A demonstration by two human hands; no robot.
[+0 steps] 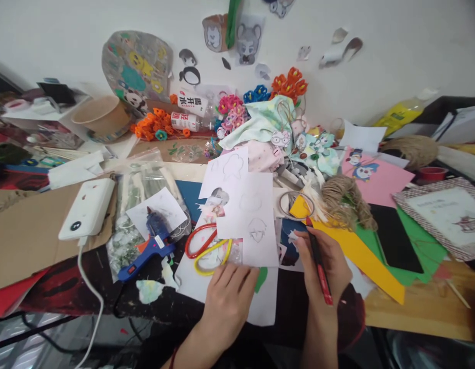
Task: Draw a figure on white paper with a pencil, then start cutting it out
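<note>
My right hand (330, 264) is closed around a black pen with red ends (318, 264), its tip pointing away from me. At those fingertips a small white scrap (293, 238) shows; whether it is held I cannot tell. My left hand (230, 297) rests on white paper at the front edge, fingers curled and pressed together, their tips hidden. A green piece (261, 279) peeks out beside them. Just beyond lie a red loop handle (199, 241) and a yellow one (210, 259). Ahead is a sheet with faint pencil drawings (262, 251), overlapping another sketched sheet (222, 174).
Left of the papers lie a blue glue gun (145, 259), a white power bank (87, 207) with its cable, and cardboard (25, 225). On the right are a twine bundle (343, 200), a yellow strip (360, 261) and a black phone (397, 238). Fabric (256, 123) is heaped behind.
</note>
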